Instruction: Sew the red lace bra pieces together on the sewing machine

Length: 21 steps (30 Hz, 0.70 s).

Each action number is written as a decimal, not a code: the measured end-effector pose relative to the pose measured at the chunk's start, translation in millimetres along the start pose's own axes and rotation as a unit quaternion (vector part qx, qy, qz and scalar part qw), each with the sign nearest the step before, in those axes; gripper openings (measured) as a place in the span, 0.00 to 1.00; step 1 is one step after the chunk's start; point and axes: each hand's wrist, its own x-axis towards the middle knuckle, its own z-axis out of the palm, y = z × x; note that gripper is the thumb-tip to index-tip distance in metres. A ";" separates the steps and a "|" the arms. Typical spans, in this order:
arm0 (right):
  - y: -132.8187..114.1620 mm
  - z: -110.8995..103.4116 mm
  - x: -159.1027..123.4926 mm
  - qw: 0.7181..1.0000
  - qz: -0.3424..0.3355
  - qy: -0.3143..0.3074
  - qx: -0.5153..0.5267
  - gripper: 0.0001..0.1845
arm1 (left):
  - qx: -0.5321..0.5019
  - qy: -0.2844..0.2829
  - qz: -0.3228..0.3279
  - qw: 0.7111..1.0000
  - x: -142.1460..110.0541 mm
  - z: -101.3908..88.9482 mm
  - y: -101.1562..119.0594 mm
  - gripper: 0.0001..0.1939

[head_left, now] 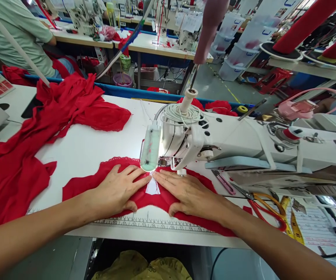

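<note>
A red fabric piece [81, 187] with a scalloped edge lies spread on the white table below the needle area of a sewing machine [232, 134]. My left hand [119, 190] rests flat on its left half, fingers stretched toward the middle. On the right half my right hand [187, 190] also lies flat, fingers pointing inward. Between the fingertips sits a small white patch [152, 188], its upper end under a pale green oval cover [150, 147]. That cover and the machine head hide the needle and part of the presser foot.
Crumpled red fabric [59, 107] covers the table's left side. Scissors [268, 210], a pink cutter [224, 182] and a yellow tape measure [295, 225] lie at the right. A printed ruler [153, 224] runs along the front edge. A co-worker [18, 39] sits at the far left.
</note>
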 end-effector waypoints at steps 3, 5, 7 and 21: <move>2.4 -0.5 -0.3 1.000 -0.001 -0.009 -0.003 0.61 | 0.006 -0.005 0.008 1.000 -0.4 -2.2 -1.1 0.46; 4.5 -0.5 -0.6 1.000 -0.006 -0.011 -0.004 0.61 | 0.010 -0.013 0.011 1.000 -0.6 -2.4 -2.9 0.48; 6.5 -0.4 -0.7 1.000 -0.009 -0.013 -0.004 0.61 | 0.013 -0.024 0.012 1.000 -0.7 -1.8 -5.0 0.50; 10.0 1.9 -0.3 0.999 -0.010 -0.030 -0.001 0.62 | 0.005 -0.146 -0.023 0.989 9.4 -19.9 -1.2 0.55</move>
